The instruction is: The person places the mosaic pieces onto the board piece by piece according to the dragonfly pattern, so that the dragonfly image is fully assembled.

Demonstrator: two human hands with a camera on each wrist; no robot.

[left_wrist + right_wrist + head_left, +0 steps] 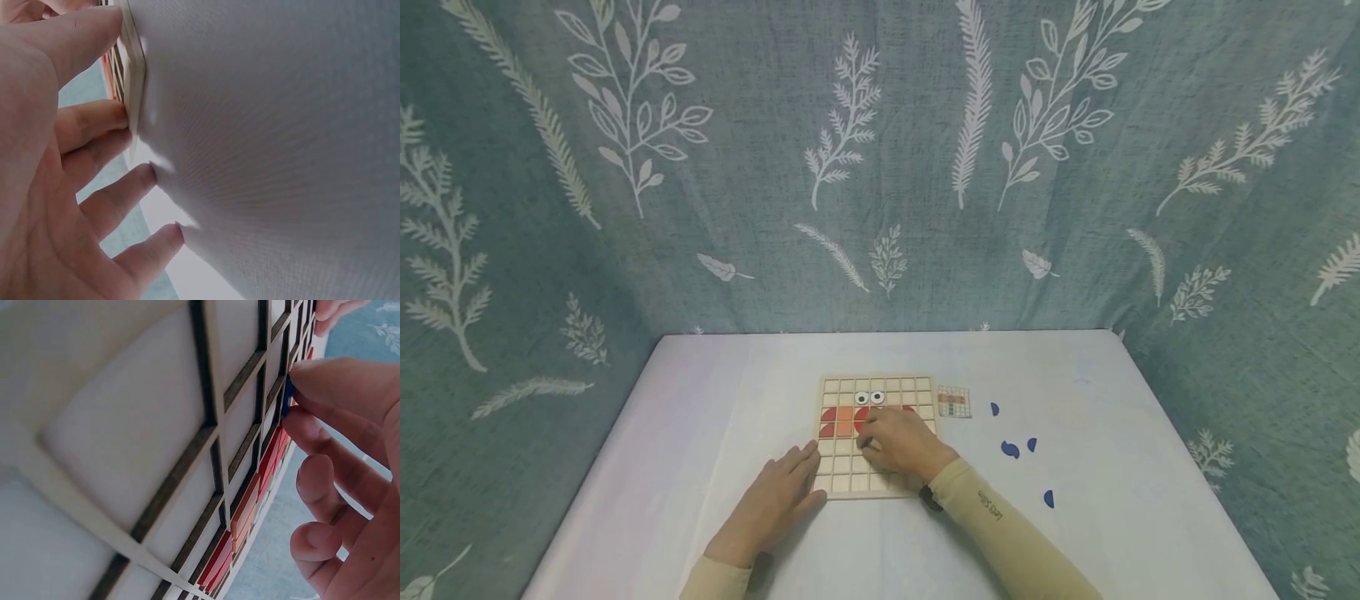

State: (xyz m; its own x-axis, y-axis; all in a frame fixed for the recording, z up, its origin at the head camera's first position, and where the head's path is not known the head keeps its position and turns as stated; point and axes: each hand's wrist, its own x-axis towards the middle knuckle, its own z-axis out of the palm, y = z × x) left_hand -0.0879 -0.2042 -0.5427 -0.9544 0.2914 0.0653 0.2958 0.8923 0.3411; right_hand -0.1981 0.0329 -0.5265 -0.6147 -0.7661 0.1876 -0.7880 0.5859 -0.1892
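Note:
A wooden grid board (841, 465) lies on the white table. Thumb and index finger of my right hand (906, 442) pinch a small blue piece (288, 397) at the board's middle, just below the red pieces (861, 422). The other right fingers are curled loosely, seen in the right wrist view. My left hand (771, 500) rests at the board's lower left corner, its thumb and nearer fingers touching the edge (134, 69), the others spread on the table. Orange pieces (845, 421) and two eye pieces (862, 398) sit in the grid. My right hand hides part of the coloured row.
A small pattern card (954, 402) lies beside the board's upper right side. Farther right, several blue pieces (1011, 450) are scattered on the table (1120, 450). A leaf-patterned green cloth (917, 275) hangs behind and at both sides.

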